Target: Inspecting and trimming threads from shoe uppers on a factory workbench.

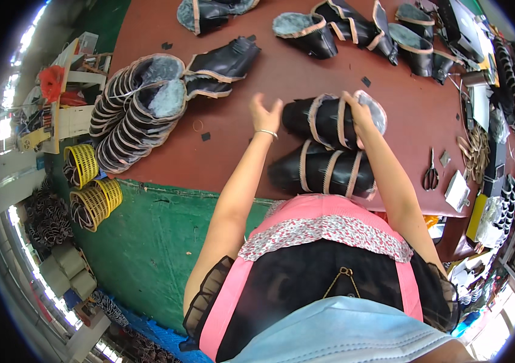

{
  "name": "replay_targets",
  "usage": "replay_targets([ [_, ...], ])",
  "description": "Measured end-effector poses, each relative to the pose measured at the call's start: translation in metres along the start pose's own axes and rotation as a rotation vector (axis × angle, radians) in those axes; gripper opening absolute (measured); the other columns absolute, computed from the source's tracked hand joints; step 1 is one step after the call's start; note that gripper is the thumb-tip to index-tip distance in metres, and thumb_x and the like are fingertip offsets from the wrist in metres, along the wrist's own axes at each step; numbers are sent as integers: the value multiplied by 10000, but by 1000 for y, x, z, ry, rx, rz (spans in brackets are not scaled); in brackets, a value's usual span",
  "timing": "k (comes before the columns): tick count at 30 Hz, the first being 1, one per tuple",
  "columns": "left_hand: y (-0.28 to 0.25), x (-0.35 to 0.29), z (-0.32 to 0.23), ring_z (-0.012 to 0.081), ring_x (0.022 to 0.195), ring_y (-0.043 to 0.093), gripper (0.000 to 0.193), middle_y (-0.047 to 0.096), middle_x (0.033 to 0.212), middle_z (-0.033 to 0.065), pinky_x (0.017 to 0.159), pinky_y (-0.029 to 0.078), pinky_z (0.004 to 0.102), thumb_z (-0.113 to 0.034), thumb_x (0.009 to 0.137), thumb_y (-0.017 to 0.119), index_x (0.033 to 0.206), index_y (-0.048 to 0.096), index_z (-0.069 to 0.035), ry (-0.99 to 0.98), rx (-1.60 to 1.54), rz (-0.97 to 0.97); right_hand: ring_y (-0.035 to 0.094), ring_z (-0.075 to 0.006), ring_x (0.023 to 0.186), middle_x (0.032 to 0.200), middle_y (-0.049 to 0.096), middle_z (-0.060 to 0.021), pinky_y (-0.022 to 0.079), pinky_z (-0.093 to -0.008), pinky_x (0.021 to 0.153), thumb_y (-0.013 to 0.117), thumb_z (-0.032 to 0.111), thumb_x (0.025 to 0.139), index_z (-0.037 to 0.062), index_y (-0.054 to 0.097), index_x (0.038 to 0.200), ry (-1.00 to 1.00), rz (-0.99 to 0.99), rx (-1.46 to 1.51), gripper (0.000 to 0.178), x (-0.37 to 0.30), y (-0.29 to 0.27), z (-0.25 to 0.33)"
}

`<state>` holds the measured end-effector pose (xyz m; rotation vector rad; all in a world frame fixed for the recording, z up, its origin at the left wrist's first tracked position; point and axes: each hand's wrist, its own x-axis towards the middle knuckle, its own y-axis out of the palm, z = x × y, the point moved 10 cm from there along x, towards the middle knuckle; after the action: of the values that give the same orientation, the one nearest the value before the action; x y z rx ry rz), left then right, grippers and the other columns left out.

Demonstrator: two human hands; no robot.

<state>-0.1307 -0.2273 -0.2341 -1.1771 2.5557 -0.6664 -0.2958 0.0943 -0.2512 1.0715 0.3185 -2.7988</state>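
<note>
Two short stacks of nested black shoe uppers with tan edging lie side by side at the table's near edge, in front of my body. My right hand (361, 120) is closed round the right end of the farther stack of shoe uppers (306, 119), where fluffy grey lining shows. Just off that stack's left end, my left hand (265, 115) is raised with thumb and fingers apart, holding nothing. The nearer stack of shoe uppers (287, 170) rests against the pink apron (306, 209), and neither hand grips it.
Long nested rows of uppers (133, 130) stand at the table's left, beside yellow baskets (91, 209). More loose uppers (306, 36) lie along the far side of the red-brown table (239, 139). Black-handled scissors (431, 175) and a tan strip bundle (477, 148) are on the right.
</note>
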Motion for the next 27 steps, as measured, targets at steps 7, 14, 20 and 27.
replay_targets([
  [7, -131, 68, 16, 361, 1204, 422, 815, 413, 1300, 205, 1037, 403, 451, -516, 687, 876, 1228, 527, -16, -451, -208, -788, 605, -188, 1023, 1175, 618, -149, 482, -301, 880, 719, 420, 922, -45, 523, 1311, -271, -169, 86, 637, -77, -60, 15],
  [14, -136, 190, 62, 323, 926, 639, 531, 660, 1009, 198, 766, 541, 462, -487, 768, 820, 941, 714, 4, -429, -380, -527, 620, -126, 957, 1081, 659, -50, 481, -275, 825, 645, 281, 1000, 36, 583, 1215, -372, -219, 203, 333, -144, -94, 23],
  [20, -98, 110, -136, 146, 659, 657, 147, 698, 867, 74, 507, 543, 300, -103, 889, 749, 916, 689, 28, 32, -841, 118, 616, -147, 1080, 1185, 652, -85, 477, -291, 890, 594, 287, 1026, 33, 568, 1294, -428, 58, 226, 369, -184, -57, 64],
  [27, -38, -78, -232, 230, 1132, 649, 462, 672, 1253, 98, 1028, 490, 377, -110, 904, 670, 1342, 579, 6, 139, -1210, 889, 484, -271, 1349, 1507, 477, -119, 383, -455, 1144, 634, 658, 882, 62, 385, 1528, -129, 714, 865, 913, -184, 1, 58],
])
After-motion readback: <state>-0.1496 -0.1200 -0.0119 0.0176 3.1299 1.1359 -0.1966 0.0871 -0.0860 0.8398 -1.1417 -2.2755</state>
